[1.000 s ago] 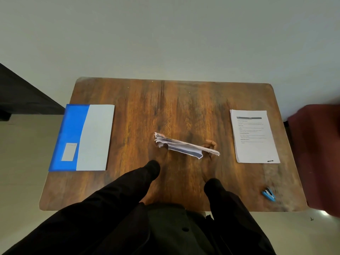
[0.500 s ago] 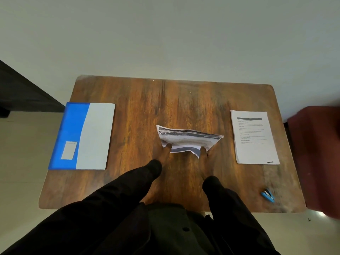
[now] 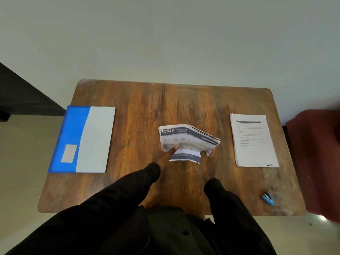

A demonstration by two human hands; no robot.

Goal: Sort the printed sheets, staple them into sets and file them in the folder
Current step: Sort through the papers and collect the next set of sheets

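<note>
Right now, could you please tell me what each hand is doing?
The left hand grips the lower left edge of the bundle of printed sheets.
The right hand grips the bundle's lower right edge.

The worktop [image 3: 139, 111] is warm brown wood, streaked with darker grain. The folder [image 3: 73, 129] is bright blue, with a pale grey-white panel over its right part and a small pale label [image 3: 68, 153] low on the blue. The bundle of sheets [image 3: 184, 138] is white with dark grey bands and black print. The stack [image 3: 252, 144] is white under one dark bar. The stapler [image 3: 268, 198] is light blue. The sleeves [image 3: 117, 199] are black.
</note>
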